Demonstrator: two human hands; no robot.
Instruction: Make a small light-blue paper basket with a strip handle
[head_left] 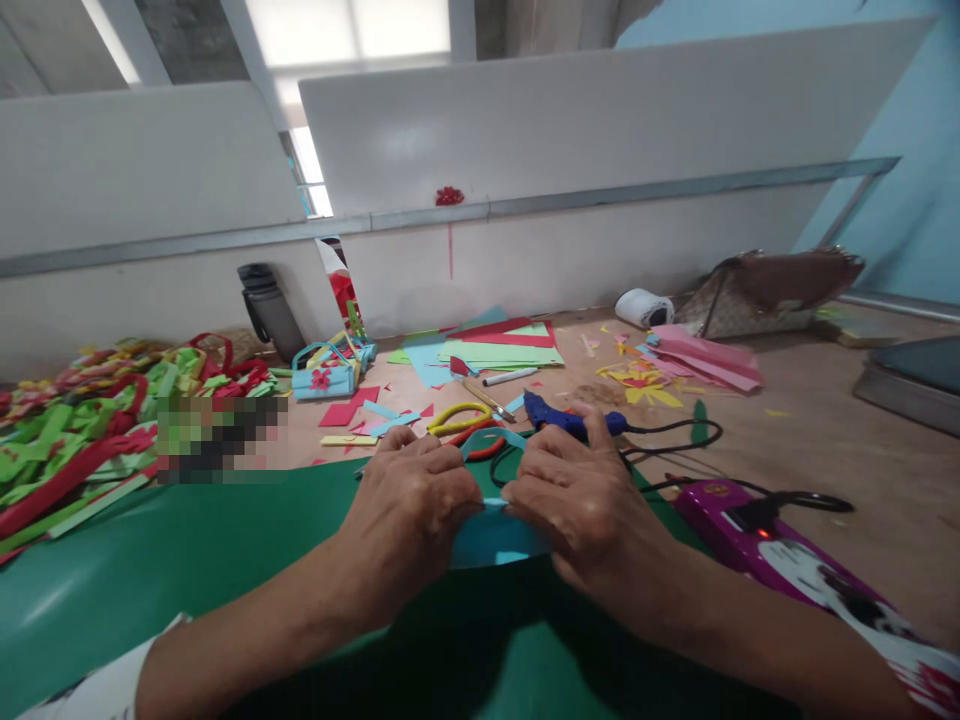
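Observation:
A small light-blue paper piece (pixel 499 537) with a curved strip like a handle is held between both hands over a green surface (pixel 315 540). My left hand (pixel 420 490) pinches its left upper edge with bent fingers. On the right side, my right hand (pixel 574 490) grips the same piece, thumb and fingers pressed together near the top edge. The fingertips of the two hands are close to each other. Just beyond the hands lie a blue glue gun (pixel 559 415) and yellow-handled scissors (pixel 459 417).
Coloured paper strips (pixel 67 440) are heaped at the left. A grey bottle (pixel 270 310) stands behind a small blue paper bag (pixel 322 382). Paper sheets (pixel 510 345) lie at the back. A purple power strip (pixel 795 560) with cables is at the right, a handbag (pixel 772 290) behind.

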